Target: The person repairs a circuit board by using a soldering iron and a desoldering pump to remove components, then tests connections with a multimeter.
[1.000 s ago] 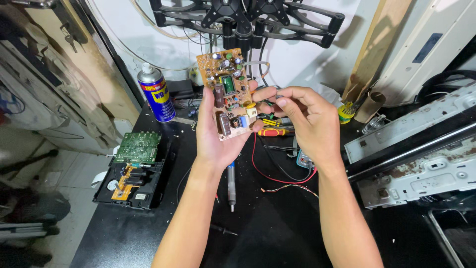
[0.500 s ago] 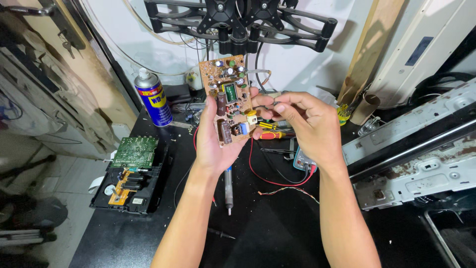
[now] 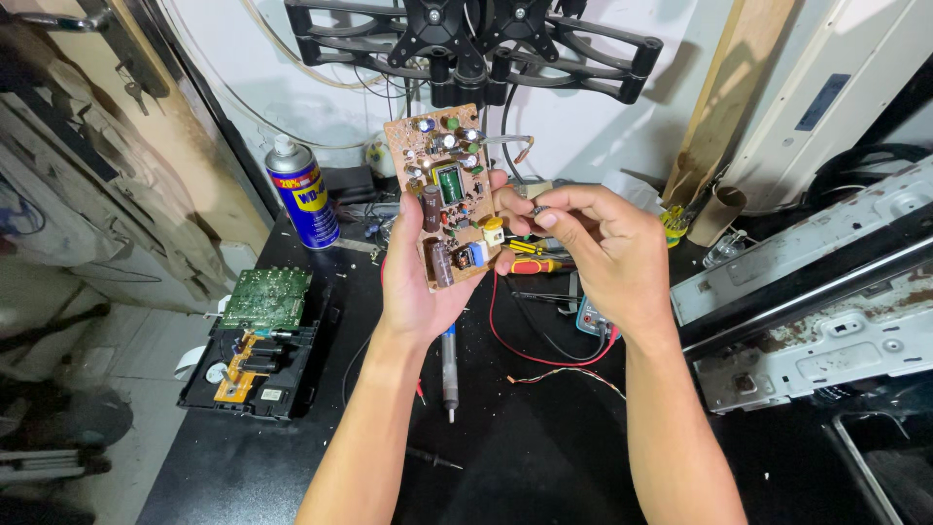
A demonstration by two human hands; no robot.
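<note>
Head view | left hand grips brown circuit board | right hand pinches small dark part

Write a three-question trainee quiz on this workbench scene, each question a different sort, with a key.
1. True or false: the left hand holds the brown circuit board up off the table.
2. What lies on the black table right below the left wrist? A) soldering iron B) hammer C) tape roll
3. Fill in: the spray can stands ____ of the board.

Key
1. True.
2. A, the soldering iron.
3. Left. The right hand pinches a small part beside the board's right edge.
</note>
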